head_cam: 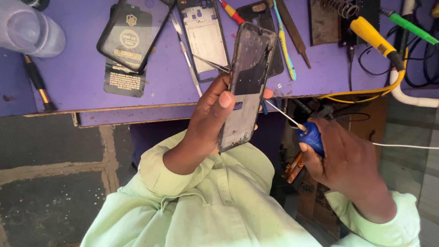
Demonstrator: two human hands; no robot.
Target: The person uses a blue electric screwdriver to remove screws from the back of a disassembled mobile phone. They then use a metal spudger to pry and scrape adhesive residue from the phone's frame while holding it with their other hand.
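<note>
My left hand (208,119) grips a dark, scuffed phone frame (247,77) and holds it upright in front of the purple bench, thumb pressed on its left edge. My right hand (347,160) is closed around a blue-handled screwdriver (312,137). Its thin metal shaft points up and left, and the tip meets the frame's right edge near my left fingertips. Both arms wear pale green sleeves.
On the purple bench (82,77) lie a screen protector in black packaging (130,34), a white phone mid-frame (206,36), tweezers (190,68), a blue toothbrush (284,41), a yellow-handled soldering iron (375,39), a small screwdriver (37,84) and a clear plastic container (27,29).
</note>
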